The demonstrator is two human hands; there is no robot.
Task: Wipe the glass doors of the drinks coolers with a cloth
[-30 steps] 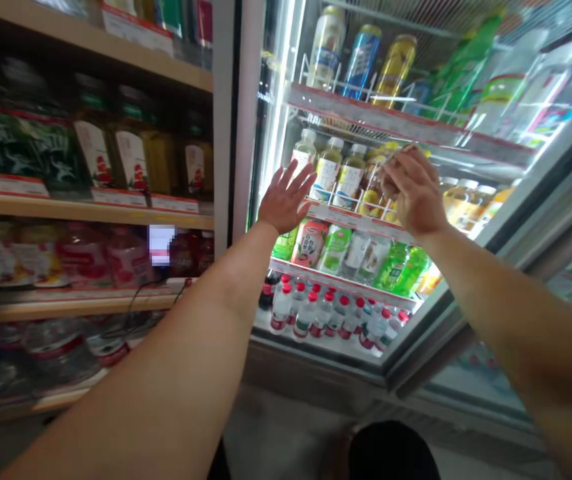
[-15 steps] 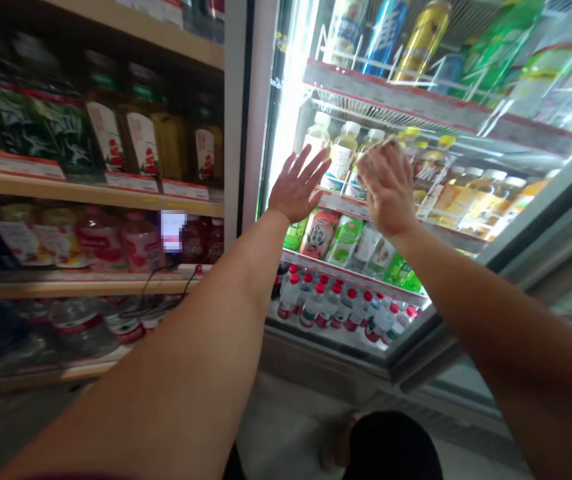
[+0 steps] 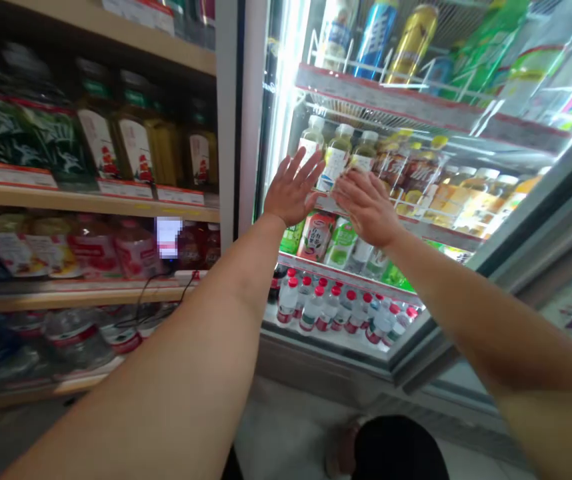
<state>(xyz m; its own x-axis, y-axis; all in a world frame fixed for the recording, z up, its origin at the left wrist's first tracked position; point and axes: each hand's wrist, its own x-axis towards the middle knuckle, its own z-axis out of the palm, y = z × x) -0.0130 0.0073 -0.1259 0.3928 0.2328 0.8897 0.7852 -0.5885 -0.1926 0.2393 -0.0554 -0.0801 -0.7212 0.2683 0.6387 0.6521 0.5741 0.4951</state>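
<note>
My left hand (image 3: 293, 190) is spread flat, fingers apart and palm forward, at the glass front of a lit drinks fridge (image 3: 311, 339). It holds nothing. To its right, my right hand (image 3: 366, 205) lies with fingers together and bent against the same front. A thin beige cloth-like piece shows only faintly at its fingertips and is mostly hidden under them. Behind the hands stand a white-capped bottle (image 3: 312, 135), a bottle with a white label (image 3: 335, 160) and a red-labelled drink (image 3: 317, 235).
On the left, a wooden shelf unit (image 3: 86, 195) carries several bottles and price tags. A blurred bright patch (image 3: 168, 237) and a dark cable (image 3: 141, 297) are on it. Red-capped water bottles (image 3: 313, 308) fill the fridge bottom. A metal door frame (image 3: 496, 280) slants at right.
My right hand has moved left and down, closer to my left hand. My left hand keeps its place on the front, fingers still spread. The view has shifted slightly.
</note>
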